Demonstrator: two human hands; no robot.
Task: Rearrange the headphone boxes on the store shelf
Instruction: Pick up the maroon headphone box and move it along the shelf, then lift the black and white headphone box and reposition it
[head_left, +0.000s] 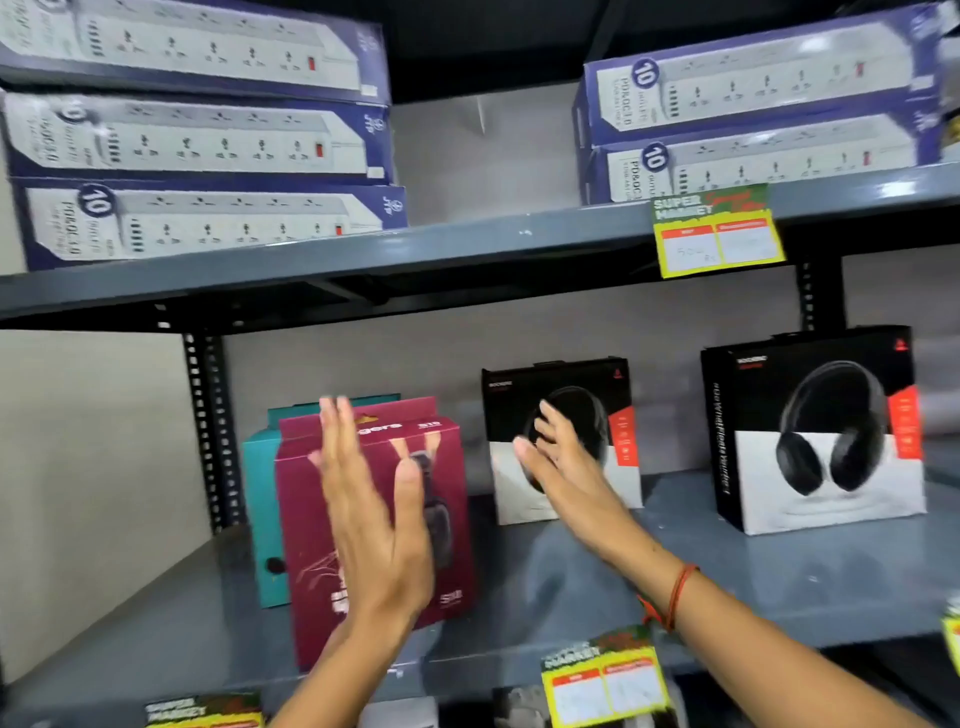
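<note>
Maroon headphone box (374, 525) behind spread left hand (371, 525), fingers (337, 436) seemingly clear.

4 headphone boxes (813, 431); 5 power-strip boxes (208, 221)

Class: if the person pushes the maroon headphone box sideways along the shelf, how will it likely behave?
The maroon headphone box stands tall on a narrow base, so a high push may tip it. The grey metal shelf looks smooth, so a low push should slide it. The teal box close behind could block backward movement.

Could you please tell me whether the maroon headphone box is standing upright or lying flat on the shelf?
Upright: the maroon headphone box stands on its bottom edge on the lower shelf, front facing outward.
</note>
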